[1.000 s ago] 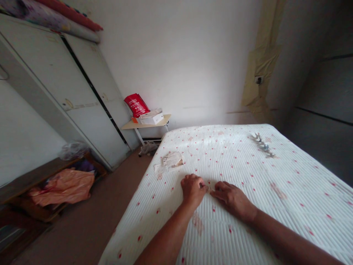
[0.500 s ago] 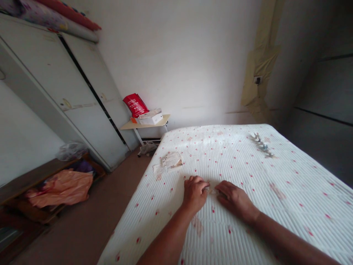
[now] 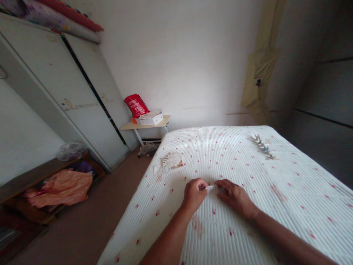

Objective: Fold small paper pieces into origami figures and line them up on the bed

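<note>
My left hand (image 3: 195,192) pinches a small white folded piece of paper (image 3: 210,187) between thumb and fingers, low over the bed. The paper's pale tip points toward my right hand (image 3: 234,197). That hand is bent, thumb and fingers apart, its fingertips just beside the paper. Both hands are over the white quilted bed cover (image 3: 220,235) with red spots. Beyond my left hand lie flat scraps of printed newspaper (image 3: 172,161). Farther off to the right, several small grey folded-paper shapes (image 3: 261,146) form a slanting row.
A small side table (image 3: 128,126) beyond the bed's far left corner bears a red bag (image 3: 137,106) and a white box (image 3: 151,118). Grey cabinets (image 3: 82,84) stand at left, near a low wooden shelf holding an orange plastic bag (image 3: 62,187). A wall socket (image 3: 258,81) is at back right.
My left hand has turned slightly, and the white paper now shows more clearly at its fingertips. My right hand's fingers have lifted and spread a little. The bed's other things have stayed put.
</note>
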Available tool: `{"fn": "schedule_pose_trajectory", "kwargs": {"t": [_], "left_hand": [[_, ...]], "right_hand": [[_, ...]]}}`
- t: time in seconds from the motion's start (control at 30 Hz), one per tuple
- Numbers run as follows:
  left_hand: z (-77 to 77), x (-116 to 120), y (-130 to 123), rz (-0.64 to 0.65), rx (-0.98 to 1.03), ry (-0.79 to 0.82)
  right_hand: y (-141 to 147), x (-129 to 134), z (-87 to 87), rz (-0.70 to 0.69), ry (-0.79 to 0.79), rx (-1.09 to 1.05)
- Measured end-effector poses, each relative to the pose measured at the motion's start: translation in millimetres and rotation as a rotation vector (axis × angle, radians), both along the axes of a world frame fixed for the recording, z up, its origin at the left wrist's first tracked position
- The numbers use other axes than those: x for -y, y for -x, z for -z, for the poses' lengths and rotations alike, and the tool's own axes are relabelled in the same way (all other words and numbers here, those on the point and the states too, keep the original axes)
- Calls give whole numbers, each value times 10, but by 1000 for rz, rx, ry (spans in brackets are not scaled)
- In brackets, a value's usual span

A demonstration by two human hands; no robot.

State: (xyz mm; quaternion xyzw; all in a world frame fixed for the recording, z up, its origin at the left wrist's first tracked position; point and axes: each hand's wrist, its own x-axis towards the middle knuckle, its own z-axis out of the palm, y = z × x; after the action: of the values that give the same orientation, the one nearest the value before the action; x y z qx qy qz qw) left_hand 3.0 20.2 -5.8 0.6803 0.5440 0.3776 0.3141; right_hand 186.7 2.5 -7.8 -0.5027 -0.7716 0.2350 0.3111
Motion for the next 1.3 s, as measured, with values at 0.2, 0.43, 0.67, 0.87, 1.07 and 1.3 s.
{"fn": "schedule_pose_trajectory", "kwargs": {"t": [0.2, 0.43, 0.67, 0.87, 1.07, 1.3], "left_hand": [[-87, -66, -39, -31, 564, 296], [-105, -21, -146, -86, 742, 288], [-66, 30, -121, -17, 702, 282], [-4, 45, -126, 7, 536, 166], [26, 41, -112, 9, 504, 103], [-43, 31, -103, -73, 632, 194]], "right_hand": [[160, -161, -108, 28, 293, -591], [338, -168, -182, 39, 341, -781], [331, -206, -91, 90, 379, -826], [318, -175, -92, 82, 376, -854], [316, -141, -75, 54, 358, -742], [288, -162, -26, -32, 174, -550]]}}
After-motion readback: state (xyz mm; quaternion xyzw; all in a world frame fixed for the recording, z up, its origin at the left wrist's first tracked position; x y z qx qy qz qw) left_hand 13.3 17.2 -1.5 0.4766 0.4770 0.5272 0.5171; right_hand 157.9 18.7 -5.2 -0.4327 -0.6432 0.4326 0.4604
